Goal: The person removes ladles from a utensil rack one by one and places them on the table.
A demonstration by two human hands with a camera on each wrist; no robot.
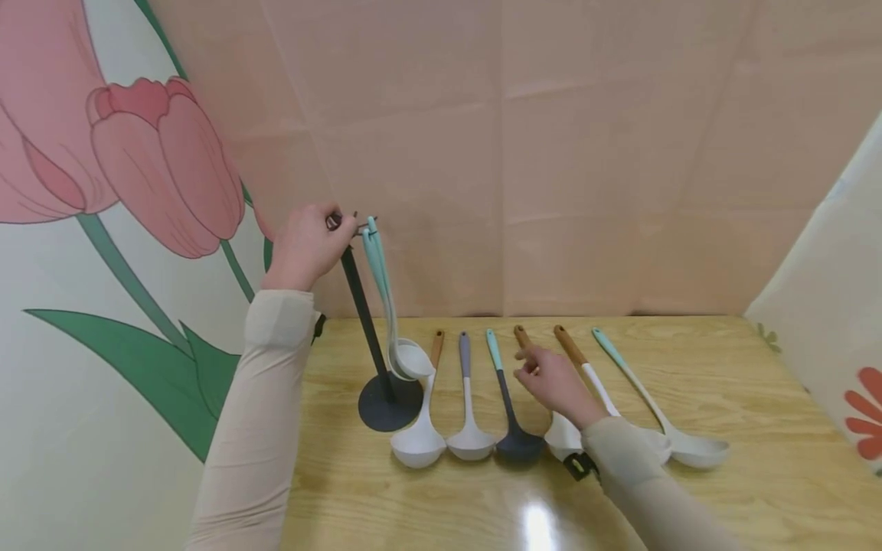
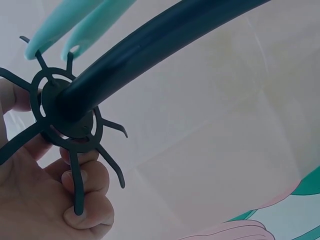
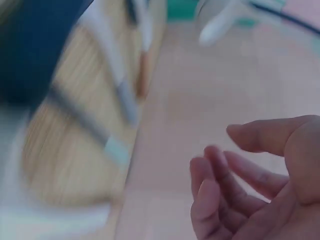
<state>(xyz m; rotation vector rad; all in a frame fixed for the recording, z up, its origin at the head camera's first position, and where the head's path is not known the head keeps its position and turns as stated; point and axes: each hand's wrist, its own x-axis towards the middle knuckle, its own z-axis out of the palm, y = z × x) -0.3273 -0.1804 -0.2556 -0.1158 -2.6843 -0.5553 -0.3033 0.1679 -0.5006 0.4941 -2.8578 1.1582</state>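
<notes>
My left hand (image 1: 310, 245) grips the hooked top of a black utensil stand (image 1: 365, 314). In the left wrist view, fingers curl behind its hook ring (image 2: 75, 145). Two mint-handled ladles (image 1: 386, 295) hang from neighbouring hooks. My right hand (image 1: 554, 383) hovers over a brown-handled white ladle (image 1: 563, 436), partly covering it. Seen from the right wrist, thumb and fingers (image 3: 205, 200) are apart with nothing between them. Left of that hand lie a dark ladle with a mint handle (image 1: 513, 428), a purple-handled white ladle (image 1: 470, 436) and a brown-handled white ladle (image 1: 419, 444).
Right of the right hand lie another brown-handled white ladle (image 1: 596, 383) and a mint-handled pale ladle (image 1: 689, 448). The stand's round base (image 1: 389, 417) is on the wooden table (image 1: 386, 505). A tulip-patterned cloth (image 1: 158, 153) hangs at left.
</notes>
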